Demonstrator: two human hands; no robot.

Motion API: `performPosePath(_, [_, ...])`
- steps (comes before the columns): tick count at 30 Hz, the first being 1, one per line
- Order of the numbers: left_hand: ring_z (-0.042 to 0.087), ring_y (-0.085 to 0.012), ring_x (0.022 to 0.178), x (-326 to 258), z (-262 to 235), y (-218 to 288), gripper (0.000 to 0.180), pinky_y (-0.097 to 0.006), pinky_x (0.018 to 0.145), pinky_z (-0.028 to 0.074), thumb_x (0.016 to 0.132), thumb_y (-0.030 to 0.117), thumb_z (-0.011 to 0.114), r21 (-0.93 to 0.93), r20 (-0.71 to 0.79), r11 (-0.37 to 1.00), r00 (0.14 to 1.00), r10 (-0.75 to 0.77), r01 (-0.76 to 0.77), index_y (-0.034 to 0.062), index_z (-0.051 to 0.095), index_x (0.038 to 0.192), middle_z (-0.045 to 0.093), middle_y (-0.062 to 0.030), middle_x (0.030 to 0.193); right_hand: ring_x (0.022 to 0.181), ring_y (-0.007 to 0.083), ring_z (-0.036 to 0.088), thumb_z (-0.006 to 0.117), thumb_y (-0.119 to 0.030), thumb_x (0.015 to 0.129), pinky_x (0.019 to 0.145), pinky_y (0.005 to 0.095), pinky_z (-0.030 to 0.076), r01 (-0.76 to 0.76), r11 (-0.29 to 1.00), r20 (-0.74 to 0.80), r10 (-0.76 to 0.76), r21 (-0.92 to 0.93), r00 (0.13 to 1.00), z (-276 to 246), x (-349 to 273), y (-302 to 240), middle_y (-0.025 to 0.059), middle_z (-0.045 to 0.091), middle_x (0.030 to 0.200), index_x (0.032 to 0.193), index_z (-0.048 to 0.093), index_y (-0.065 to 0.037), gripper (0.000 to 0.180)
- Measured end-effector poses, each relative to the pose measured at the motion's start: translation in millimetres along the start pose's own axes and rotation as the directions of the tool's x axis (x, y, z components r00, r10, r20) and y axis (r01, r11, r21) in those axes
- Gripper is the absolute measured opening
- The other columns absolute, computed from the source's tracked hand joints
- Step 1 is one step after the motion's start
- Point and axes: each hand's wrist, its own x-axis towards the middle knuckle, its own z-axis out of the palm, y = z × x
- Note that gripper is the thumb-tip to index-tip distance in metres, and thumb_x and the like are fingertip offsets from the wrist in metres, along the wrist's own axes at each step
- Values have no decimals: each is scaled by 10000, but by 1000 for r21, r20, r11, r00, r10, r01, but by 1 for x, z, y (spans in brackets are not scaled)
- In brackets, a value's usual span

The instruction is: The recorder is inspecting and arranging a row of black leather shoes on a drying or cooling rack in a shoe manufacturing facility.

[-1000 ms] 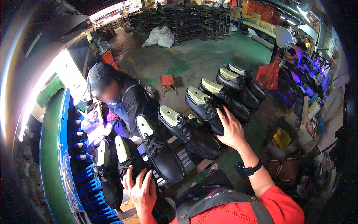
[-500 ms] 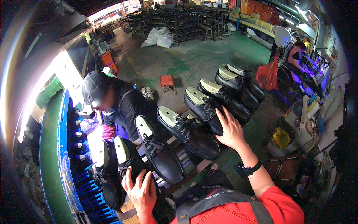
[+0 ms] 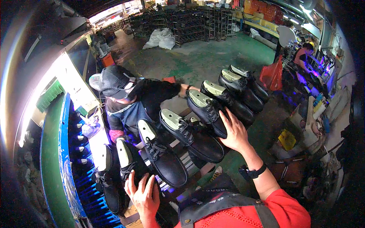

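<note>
Several black lace-up shoes with pale green lasts inside stand in a slanted row on a rack in front of me. My left hand [image 3: 143, 195] lies with its fingers spread over the toe of a black shoe [image 3: 131, 161] near the left end. My right hand [image 3: 235, 131] rests, fingers apart, against the toe side of another black shoe [image 3: 207, 108] farther right. Between them stand two more black shoes, one large in the middle [image 3: 167, 163] and one beside it [image 3: 201, 144]. My palms and the undersides of the held shoes are hidden.
Across the row a person [image 3: 133, 95] in a dark cap stretches an arm behind the shoes. A green conveyor with a blue edge [image 3: 65, 159] runs along the left. At right are a red bag [image 3: 272, 74] and a cluttered bench [image 3: 311, 133]. White sacks [image 3: 161, 38] lie far back.
The person opposite has raised their head, turned to the right and stretched an arm out behind the shoes. My two hands and the shoes have stayed in place.
</note>
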Motion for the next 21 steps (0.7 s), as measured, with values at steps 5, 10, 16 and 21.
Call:
performPosePath(5, [474,-436,1432,1,-1,0,312,-599,1183,310,854,126,750,-10,3,1000,1000,-1,1,120,768,1166,719,-86,1257,1483,383,428,924,-271,688,1198,495,412,1,1000,0,-1,-8,1000,1,0,0,161,312,1684,1668,250,-209,1191])
performPosePath(10, [460,-441,1443,1,-1,1,331,-596,1189,307,829,100,735,-15,11,1000,1000,-8,9,121,767,1158,723,-88,1254,1481,384,433,926,-268,686,1192,496,416,3,1000,-8,-4,-10,1000,2,-1,0,163,320,1681,1668,251,-214,1193])
performPosePath(16, [463,-436,1444,1,-1,1,323,-597,1193,305,833,100,734,-17,9,1000,1000,-7,7,111,771,1154,725,-90,1247,1483,388,431,929,-271,686,1186,498,421,-6,1000,7,7,-8,1000,1,0,1,166,320,1683,1671,246,-218,1200])
performPosePath(21, [484,-429,1423,0,0,-1,294,-600,1183,312,870,137,750,-2,1,1000,1000,2,-2,123,773,1162,716,-85,1257,1477,402,434,923,-261,696,1196,493,417,-6,1000,15,5,5,1000,2,0,1,190,296,1685,1676,221,-229,1206])
